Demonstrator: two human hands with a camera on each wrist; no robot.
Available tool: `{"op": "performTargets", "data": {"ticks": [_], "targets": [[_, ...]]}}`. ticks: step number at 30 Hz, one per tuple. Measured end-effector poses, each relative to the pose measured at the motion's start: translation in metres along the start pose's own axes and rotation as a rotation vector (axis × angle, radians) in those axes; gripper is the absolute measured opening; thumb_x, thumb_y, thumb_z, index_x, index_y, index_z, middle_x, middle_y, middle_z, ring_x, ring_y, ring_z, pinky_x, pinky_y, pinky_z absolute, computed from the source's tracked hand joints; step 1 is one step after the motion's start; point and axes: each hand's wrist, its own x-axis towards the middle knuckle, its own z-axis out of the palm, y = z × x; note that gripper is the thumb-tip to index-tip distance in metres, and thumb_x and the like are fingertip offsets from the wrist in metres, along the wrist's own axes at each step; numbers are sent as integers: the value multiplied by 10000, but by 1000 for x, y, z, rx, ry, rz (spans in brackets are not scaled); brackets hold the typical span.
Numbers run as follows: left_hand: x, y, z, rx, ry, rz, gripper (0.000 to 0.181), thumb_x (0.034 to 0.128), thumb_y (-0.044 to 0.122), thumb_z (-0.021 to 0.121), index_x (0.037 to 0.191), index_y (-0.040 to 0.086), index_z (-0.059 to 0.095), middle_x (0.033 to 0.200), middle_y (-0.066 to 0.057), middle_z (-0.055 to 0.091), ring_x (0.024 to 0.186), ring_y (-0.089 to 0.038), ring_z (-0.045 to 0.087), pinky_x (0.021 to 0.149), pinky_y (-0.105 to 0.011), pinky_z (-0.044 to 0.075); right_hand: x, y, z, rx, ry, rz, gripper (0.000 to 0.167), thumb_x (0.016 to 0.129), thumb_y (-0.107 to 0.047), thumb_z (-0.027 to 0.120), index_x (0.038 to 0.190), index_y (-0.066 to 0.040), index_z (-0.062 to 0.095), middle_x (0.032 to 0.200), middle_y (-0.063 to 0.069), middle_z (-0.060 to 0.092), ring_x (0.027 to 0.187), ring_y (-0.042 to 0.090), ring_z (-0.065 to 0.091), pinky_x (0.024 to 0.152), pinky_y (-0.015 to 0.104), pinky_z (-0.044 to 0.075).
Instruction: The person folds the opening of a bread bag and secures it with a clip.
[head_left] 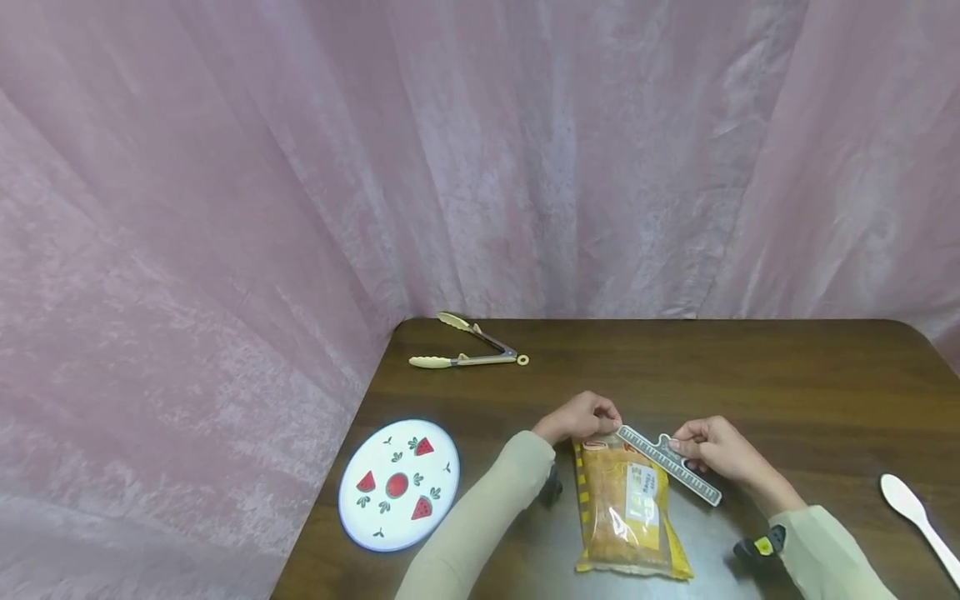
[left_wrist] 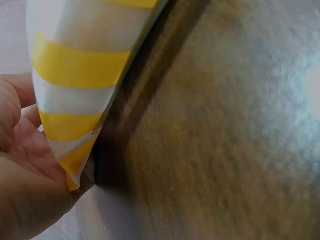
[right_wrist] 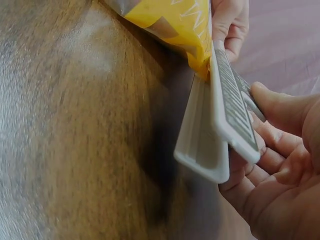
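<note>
A bag of bread [head_left: 622, 508] in yellow-and-clear wrapping lies on the table in the head view. My left hand [head_left: 581, 417] pinches its top edge; in the left wrist view the striped side of the bag [left_wrist: 80, 70] covers part of that hand [left_wrist: 30, 165]. With thumb and fingers my right hand [head_left: 712, 450] holds a long grey-and-white bag clip [head_left: 671, 465] by its handle, slanting across the bag's top right corner. The right wrist view has the clip's two bars [right_wrist: 202, 135] spread apart at the near end, beside the bag's yellow corner [right_wrist: 200, 60].
To the left lies a round white plate [head_left: 397, 533] with watermelon pictures. Tongs [head_left: 480, 360] with cream tips lie spread near the back edge. A white spoon [head_left: 911, 504] is at the far right. Pink curtains [head_left: 525, 167] hang behind the brown table [head_left: 750, 367].
</note>
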Motion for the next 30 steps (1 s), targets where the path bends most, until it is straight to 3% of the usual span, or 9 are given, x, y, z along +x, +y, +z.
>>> {"op": "performTargets", "data": {"ticks": [10,20,30], "targets": [[-2,2,0,-23,15,-43,95,967,118,690,877,121,718,831,35,649,766,-95,574,687,-246,470,0,1,0,29,-38,77,205,950,-97,668,962,107,673,754,63,664,646,176,594,566,306,519],[2,-2,0,-46,15,-26,96,968,107,684,882,123,723,836,39,655,768,-95,575,679,-246,467,0,1,-2,7,-82,27,224,961,-114,669,1010,104,676,725,67,642,591,141,554,534,276,478],[-1,-1,0,6,40,1,77,961,135,704,887,126,726,835,55,648,769,-85,569,693,-242,469,1,1,-5,-120,-83,-48,169,945,-156,704,856,-12,696,638,28,597,547,109,522,478,254,429]]}}
